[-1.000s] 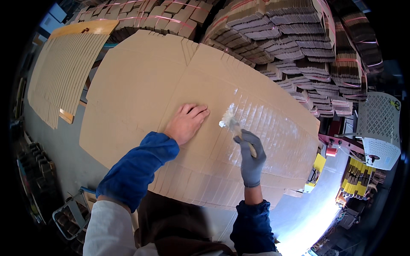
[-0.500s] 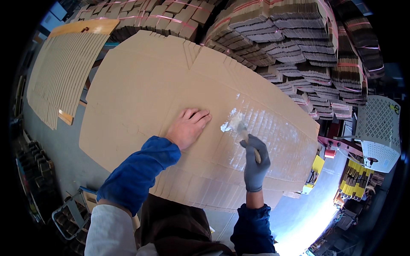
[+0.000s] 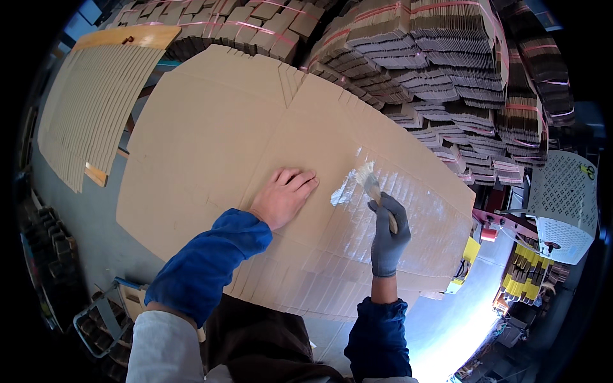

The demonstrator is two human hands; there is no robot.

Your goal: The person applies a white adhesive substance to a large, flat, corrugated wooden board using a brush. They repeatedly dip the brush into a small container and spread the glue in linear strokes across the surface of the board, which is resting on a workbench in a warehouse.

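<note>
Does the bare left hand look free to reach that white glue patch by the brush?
Probably yes. The left hand lies flat on the cardboard, and only bare board shows between its fingertips and the glue patch. The brush in the gloved right hand sits on the patch's far side.

Tall stacks of flattened brown cardboard bundles (image 3: 447,70), strapped with pink bands, fill the back. A second pile of ribbed cardboard sheets (image 3: 89,108) lies at the left under a wooden board (image 3: 124,37). The grey concrete floor (image 3: 76,223) runs below it. A white perforated plastic crate (image 3: 562,204) stands at the right, with bright light glaring on the floor beneath.
</note>
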